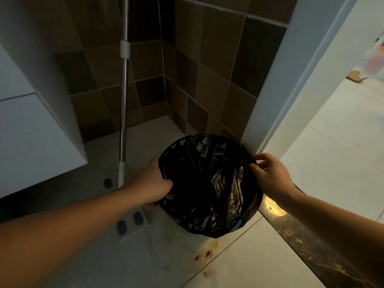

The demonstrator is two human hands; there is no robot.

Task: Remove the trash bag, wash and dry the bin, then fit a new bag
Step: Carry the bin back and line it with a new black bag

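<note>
Both hands hold the crinkled black plastic trash bag [207, 183] between them, left hand [154, 183] gripping, right hand [268, 175] pinching; I'd lift evenly.

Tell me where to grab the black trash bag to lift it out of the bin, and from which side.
Take the black trash bag by its folded-over rim at two opposite sides, from outside and above. The left hand and right hand already pinch there; the centre sags into the bin.
</note>
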